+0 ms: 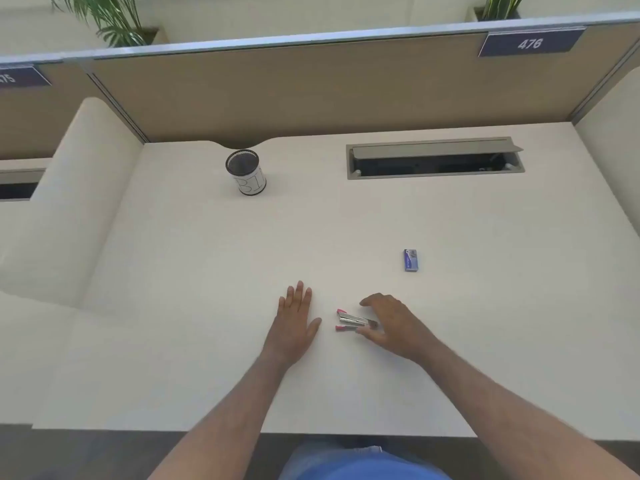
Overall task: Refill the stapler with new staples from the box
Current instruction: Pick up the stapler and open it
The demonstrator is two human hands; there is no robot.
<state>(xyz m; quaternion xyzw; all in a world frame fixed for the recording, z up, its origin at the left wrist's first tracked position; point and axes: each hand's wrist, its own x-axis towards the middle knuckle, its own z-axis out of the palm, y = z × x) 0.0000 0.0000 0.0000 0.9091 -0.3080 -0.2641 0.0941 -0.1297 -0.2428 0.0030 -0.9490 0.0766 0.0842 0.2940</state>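
Cubicle bench, pale top, tan partition behind. Head view: left hand lies flat on bench, fingers straight and together. Right hand curves loosely over rear end of stapler, thumb at its near side; firm grip cannot be told. Stapler gapes open toward left, pink tips. Blue staple box lies beyond right hand, apart. Mesh pen cup stands far left.

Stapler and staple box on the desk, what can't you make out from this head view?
- Stapler: its rear end is hidden under the right hand; whether staples are inside cannot be told.
- Staple box: too small to read its label or see if it is open.
- Pen cup: contents hidden by the dark mesh.
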